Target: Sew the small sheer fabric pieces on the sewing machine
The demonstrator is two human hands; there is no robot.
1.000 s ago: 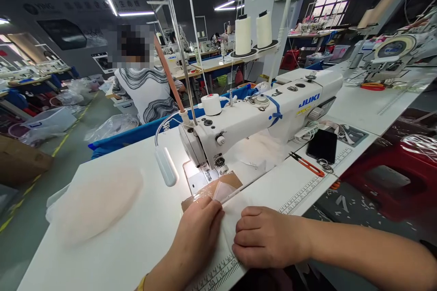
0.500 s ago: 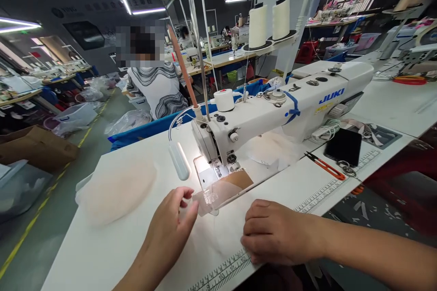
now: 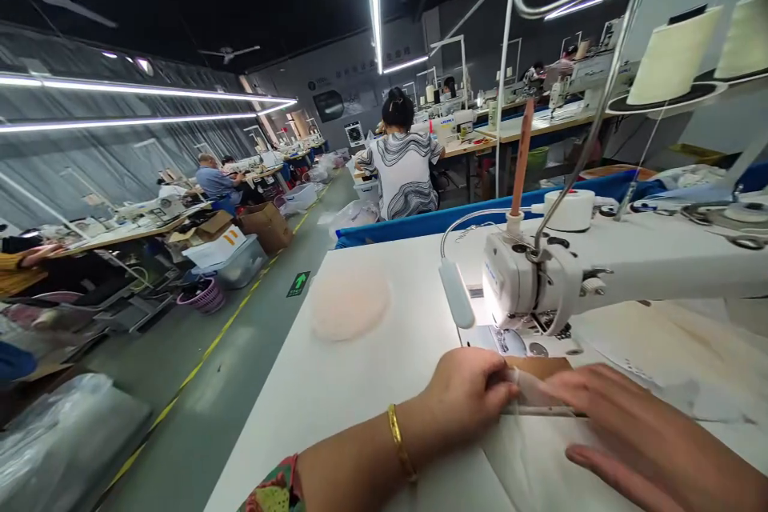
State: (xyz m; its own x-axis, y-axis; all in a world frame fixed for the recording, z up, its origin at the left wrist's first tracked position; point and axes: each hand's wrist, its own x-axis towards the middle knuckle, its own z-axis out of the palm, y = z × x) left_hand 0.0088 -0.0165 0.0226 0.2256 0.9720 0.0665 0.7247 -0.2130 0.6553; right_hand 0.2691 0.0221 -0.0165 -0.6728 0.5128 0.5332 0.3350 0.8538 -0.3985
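The left hand (image 3: pixel 465 400) pinches the edge of a sheer fabric piece (image 3: pixel 534 400) on the white surface (image 3: pixel 360 368) just before the sewing machine (image 3: pixel 540 280), the right hand (image 3: pixel 636 440) (fingers flat, outstretched) pressing it down.

A green floor sign (image 3: pixel 298 283) bears a white arrow; lettering on the sewing machine (image 3: pixel 600 272) is too blurred to read.
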